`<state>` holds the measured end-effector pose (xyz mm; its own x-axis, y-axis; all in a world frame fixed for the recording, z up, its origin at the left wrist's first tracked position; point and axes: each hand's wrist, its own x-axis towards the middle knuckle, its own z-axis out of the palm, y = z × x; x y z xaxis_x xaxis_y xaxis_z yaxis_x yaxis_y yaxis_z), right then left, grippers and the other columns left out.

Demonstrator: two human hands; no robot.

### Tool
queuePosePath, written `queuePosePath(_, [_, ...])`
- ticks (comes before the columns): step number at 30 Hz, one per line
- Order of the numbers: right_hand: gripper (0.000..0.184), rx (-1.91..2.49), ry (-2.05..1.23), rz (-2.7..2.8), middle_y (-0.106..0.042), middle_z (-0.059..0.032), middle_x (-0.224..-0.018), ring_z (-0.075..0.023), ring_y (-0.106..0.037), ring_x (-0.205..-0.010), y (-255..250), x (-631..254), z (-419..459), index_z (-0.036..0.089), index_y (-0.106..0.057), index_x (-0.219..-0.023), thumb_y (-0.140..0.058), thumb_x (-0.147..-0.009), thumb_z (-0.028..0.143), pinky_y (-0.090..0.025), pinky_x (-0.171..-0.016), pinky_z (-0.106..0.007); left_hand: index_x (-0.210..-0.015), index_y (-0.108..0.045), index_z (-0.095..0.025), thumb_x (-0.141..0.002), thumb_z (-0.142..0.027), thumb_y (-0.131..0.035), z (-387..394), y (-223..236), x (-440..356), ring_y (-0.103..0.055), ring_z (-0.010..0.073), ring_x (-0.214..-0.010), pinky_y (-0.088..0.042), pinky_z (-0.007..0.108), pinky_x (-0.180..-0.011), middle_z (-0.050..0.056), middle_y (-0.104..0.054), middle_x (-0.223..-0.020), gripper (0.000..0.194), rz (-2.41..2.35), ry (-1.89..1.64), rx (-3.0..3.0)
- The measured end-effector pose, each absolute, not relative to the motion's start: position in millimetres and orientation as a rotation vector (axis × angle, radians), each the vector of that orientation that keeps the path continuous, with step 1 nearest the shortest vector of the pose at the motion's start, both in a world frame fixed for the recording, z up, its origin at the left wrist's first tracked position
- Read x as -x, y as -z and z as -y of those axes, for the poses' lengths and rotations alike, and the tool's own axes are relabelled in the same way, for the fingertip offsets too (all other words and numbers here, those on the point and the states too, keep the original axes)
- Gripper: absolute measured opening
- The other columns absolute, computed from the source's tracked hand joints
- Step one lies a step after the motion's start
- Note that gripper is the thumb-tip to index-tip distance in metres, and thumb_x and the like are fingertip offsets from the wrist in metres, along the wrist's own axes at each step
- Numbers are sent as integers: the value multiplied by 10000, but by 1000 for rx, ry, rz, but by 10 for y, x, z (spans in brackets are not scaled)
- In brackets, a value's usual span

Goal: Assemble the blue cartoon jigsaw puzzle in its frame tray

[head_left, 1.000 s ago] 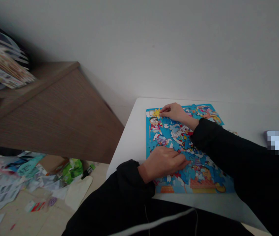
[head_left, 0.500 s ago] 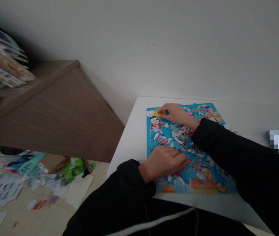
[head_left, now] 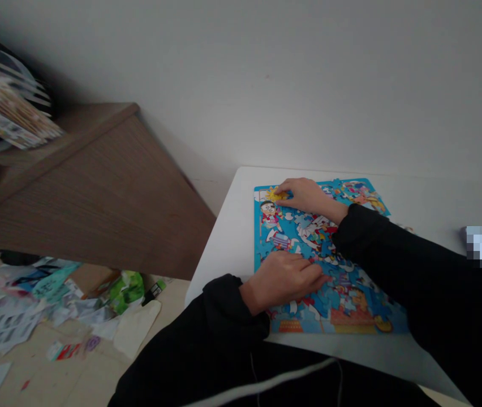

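Dim, even indoor light, with soft shadow on the upper-left wall (head_left: 80,62) and wide-lens warping toward the edges.

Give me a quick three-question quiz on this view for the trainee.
1. What lies under the left hand? A) a cartoon jigsaw puzzle B) a wooden shelf C) loose papers
2. True or false: the right hand is off the puzzle.
3. Fill in: the puzzle lies on a white ____.

Key: 1 A. 2 False, its fingertips are at the yellow sun. 3 table.
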<state>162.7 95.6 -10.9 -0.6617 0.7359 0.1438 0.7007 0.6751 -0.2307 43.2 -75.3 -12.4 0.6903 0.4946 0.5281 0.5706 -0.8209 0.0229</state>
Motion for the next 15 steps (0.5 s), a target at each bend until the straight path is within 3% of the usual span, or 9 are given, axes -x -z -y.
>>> queuePosePath(9, [318,1150,-251,2681,-666,-46,-1156,-242,-622,-999,95,-1641,-939,220,-705,-1063,-567,-851,413,-465,-800,-344,-697,-555,-173,-988,-310,-366,746,113,-425,-574,104,-575,-418,226,-518,-18,-581,-590,373,943,713,2817])
queuePosePath(12, [349,1143,-262,2683,-662,-46,-1162,-243,-613,-1022,90,-1646,-931,226,-685,-1106,-558,-855,430,-463,-820,-350,-763,-575,-159,-984,-272,-366,691,96,-387,-642,147,-788,-513,262,-695,31,-665,-771,325,1141,697,2773])
queuePosePath(15, [351,1137,-268,2688,-655,-35,-1178,-241,-611,-1026,86,-1657,-924,235,-679,-1120,-555,-856,431,-467,-822,-351,-879,-591,-134,-973,-241,-390,607,106,-317,-574,229,-1130,-470,379,-959,102,-679,-1055,247,1414,665,2646])
